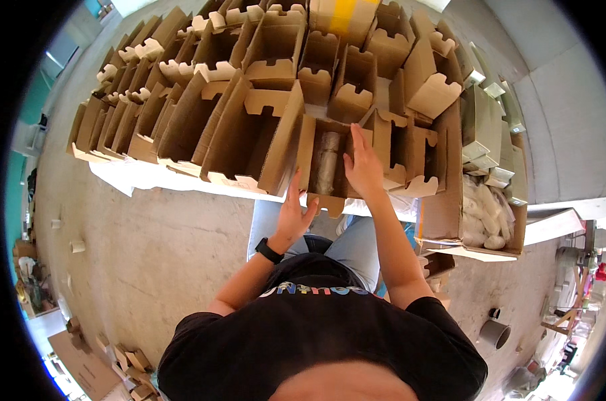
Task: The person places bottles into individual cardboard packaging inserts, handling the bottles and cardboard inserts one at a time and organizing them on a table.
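In front of me stands a narrow, open-topped cardboard box (329,204) with notched end flaps. Inside lies a long, roughly cylindrical bundle (327,160) in shiny transparent wrap; what it wraps is hard to make out. My left hand (296,215) is at the box's near left corner, thumb and fingers apart. Along the box's right side, my right hand (365,166) is stretched out, fingers straight and thumb over the opening. Both hands are open beside the box, with no grip closed on it. A wider open cardboard box (246,147) stands just left.
Rows of open cardboard boxes (273,50) fill the table ahead. At right, a large carton (442,217) holds white wrapped pieces (485,214) beside pale slim boxes (480,120). A grey bucket-like container (495,333) stands on the floor behind right; flattened cardboard (82,364) lies behind left.
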A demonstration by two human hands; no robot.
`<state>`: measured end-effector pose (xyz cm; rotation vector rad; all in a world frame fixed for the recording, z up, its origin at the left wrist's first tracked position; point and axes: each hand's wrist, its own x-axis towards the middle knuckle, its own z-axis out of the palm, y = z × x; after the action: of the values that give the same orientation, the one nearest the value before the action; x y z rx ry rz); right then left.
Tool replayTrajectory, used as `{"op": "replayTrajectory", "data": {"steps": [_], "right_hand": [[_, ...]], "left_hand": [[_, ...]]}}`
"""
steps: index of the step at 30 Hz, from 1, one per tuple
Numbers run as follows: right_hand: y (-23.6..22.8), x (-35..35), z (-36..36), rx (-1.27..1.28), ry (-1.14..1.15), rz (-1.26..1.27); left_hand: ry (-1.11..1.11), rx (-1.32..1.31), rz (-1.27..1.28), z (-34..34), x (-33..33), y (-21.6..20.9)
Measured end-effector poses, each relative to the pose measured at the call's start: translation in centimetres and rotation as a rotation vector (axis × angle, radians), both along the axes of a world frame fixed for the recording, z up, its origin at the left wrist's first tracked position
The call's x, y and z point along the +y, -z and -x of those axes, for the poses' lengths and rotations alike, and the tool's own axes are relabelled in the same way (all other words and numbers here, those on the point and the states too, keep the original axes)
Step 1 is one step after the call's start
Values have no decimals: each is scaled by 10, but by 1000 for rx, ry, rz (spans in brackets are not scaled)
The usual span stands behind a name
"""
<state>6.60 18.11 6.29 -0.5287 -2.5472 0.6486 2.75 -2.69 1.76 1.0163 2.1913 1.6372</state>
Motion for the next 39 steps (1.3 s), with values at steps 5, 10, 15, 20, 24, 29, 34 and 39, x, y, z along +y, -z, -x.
{"op": "replayTrajectory", "data": {"steps": [5,10,15,20,24,29,34,39], "right_hand": [[8,-1,-6,-34,-35,-145],[12,-4,-6,-158,-78,-287],[12,-5,-8,-152,-63,-301],[10,-5,-8,-175,-58,-279],[15,-3,-8,-169,-70,-264],[15,-5,-8,-168,-68,-245],[13,-6,-10,-101,-72,-176],[1,-14,-25,158,-73,21]], "left_hand": [[3,-5,9,-2,0,-2],[21,-11,25,-1,0,-6],[107,-24,-152,1,1,-11],[214,44,-48,7,-2,-20],[276,175,83,15,-2,-22],[283,234,184,17,-2,-20],[280,217,199,19,1,-18],[271,195,208,17,-1,-18]]}}
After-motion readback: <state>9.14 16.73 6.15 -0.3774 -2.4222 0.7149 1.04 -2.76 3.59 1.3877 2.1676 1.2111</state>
